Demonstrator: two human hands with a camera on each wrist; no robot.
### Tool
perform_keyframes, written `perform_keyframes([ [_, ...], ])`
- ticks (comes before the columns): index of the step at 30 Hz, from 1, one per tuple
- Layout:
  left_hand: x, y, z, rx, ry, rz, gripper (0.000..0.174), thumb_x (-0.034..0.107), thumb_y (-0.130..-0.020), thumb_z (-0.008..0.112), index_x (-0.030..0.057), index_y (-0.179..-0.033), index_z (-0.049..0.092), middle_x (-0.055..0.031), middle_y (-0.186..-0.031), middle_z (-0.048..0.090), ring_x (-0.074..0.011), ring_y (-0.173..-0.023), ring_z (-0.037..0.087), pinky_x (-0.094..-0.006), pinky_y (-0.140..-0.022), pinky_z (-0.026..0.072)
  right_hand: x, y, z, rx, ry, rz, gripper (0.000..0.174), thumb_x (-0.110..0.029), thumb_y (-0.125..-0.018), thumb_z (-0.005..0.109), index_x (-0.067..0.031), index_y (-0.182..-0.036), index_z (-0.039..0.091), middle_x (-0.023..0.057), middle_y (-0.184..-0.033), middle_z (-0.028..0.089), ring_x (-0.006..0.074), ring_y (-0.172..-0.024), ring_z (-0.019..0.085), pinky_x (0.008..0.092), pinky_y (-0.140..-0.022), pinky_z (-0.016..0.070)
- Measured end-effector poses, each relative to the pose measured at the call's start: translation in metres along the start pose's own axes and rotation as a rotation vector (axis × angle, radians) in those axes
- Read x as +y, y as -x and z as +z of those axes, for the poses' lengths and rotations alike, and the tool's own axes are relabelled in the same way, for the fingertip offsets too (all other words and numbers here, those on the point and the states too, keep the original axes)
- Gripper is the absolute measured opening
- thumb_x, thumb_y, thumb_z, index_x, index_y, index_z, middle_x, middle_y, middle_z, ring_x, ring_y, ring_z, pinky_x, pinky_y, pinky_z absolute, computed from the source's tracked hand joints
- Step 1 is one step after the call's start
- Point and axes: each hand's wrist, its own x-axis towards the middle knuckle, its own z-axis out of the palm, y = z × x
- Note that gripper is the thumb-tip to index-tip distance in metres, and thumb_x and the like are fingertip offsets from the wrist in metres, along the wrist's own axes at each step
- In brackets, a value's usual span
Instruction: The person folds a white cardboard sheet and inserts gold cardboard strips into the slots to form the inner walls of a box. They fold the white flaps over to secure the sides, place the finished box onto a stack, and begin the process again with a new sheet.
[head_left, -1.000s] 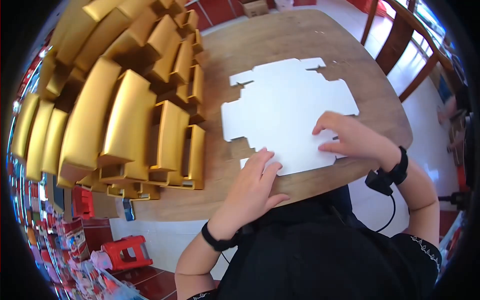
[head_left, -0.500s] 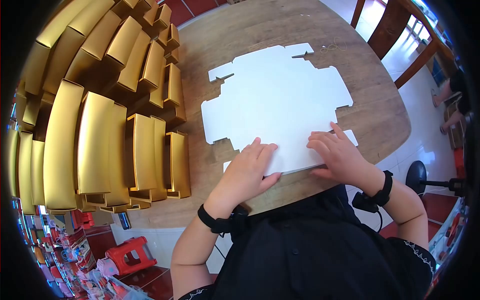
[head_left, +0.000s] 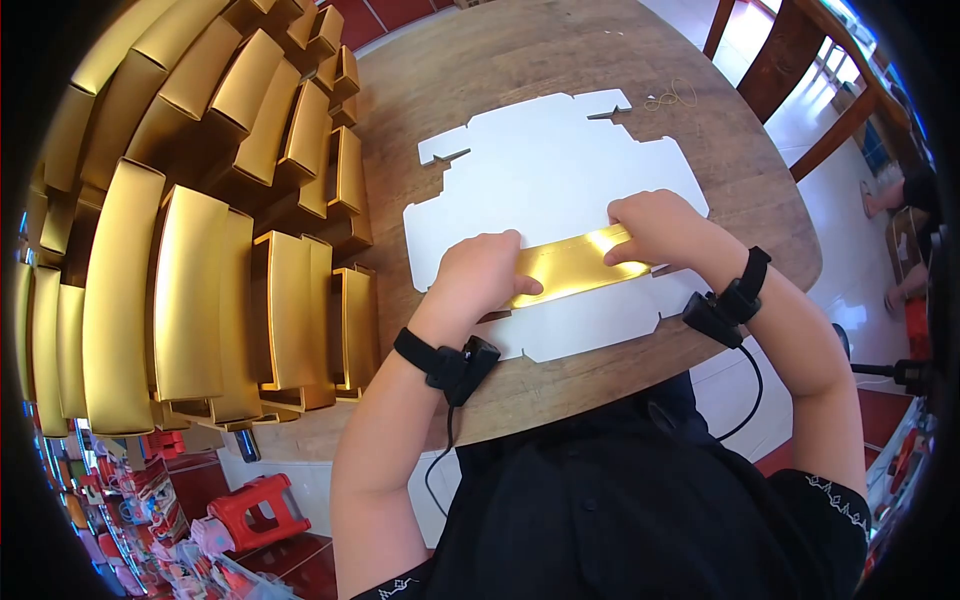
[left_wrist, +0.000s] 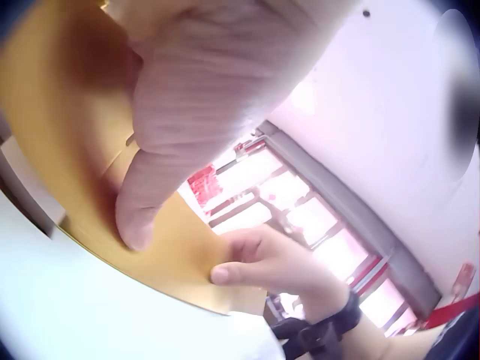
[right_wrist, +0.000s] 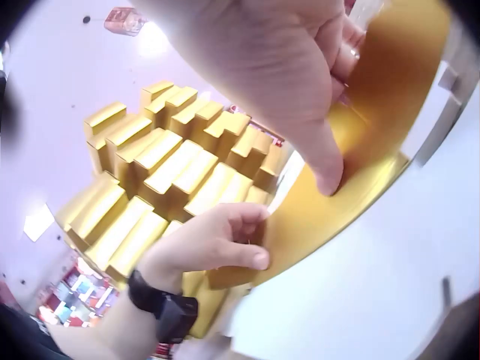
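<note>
Long gold-faced cardboard flap (head_left: 572, 266) runs crosswise, raised off white sheet (head_left: 545, 170); left hand (head_left: 480, 275), right hand (head_left: 655, 228) each pinch one end.

The near flap (head_left: 572, 265) of the cardboard blank (head_left: 540, 170), previously flat and white, is now folded up with its gold face exposed. The left hand (head_left: 480, 272) and right hand (head_left: 658, 226), previously pressing flat, now pinch its ends.
</note>
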Motion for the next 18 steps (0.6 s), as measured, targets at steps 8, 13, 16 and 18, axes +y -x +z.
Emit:
perform_keyframes([
  [8,-0.036,-0.011,0.015,-0.110,0.548,0.041,0.031,0.026,-0.083,0.076,-0.0026,-0.094,0.071,-0.0149,-0.078,0.069,-0.0249,-0.073,0.065,-0.0369,-0.070,0.0507,0.026,-0.002,-0.008,-0.283,-0.514,0.139,0.031,-0.026,-0.078,0.080,-0.0005,-0.089,0.065,0.0120,-0.080,0.064,0.0195,-0.072,0.058,0.0333,-0.066,0.0460],
  [13,-0.037,-0.009,0.013,-0.206,0.639,0.033,0.024,0.022,-0.085,0.076,-0.0002,-0.092,0.073,-0.0089,-0.071,0.065,-0.0176,-0.066,0.057,-0.0323,-0.067,0.0485,0.026,0.001,-0.013,-0.280,-0.540,0.058,0.034,-0.027,-0.078,0.081,0.0012,-0.087,0.065,0.0117,-0.081,0.064,0.0213,-0.073,0.059,0.0340,-0.066,0.0464],
  [16,-0.033,-0.007,0.009,-0.196,0.524,0.049,0.025,0.025,-0.084,0.076,0.0001,-0.088,0.072,-0.0104,-0.071,0.066,-0.0211,-0.066,0.060,-0.0342,-0.068,0.0494,0.024,0.003,-0.014,-0.266,-0.477,0.042,0.037,-0.029,-0.078,0.082,0.0023,-0.087,0.064,0.0123,-0.082,0.064,0.0234,-0.075,0.059,0.0345,-0.067,0.0467],
  [18,-0.028,-0.007,0.007,-0.189,0.420,0.049,0.026,0.026,-0.083,0.076,0.0001,-0.086,0.071,-0.0115,-0.071,0.067,-0.0236,-0.067,0.062,-0.0355,-0.069,0.0500,0.020,0.004,-0.014,-0.244,-0.428,0.027,0.038,-0.030,-0.078,0.082,0.0028,-0.088,0.064,0.0126,-0.082,0.064,0.0248,-0.077,0.060,0.0348,-0.068,0.0468],
])
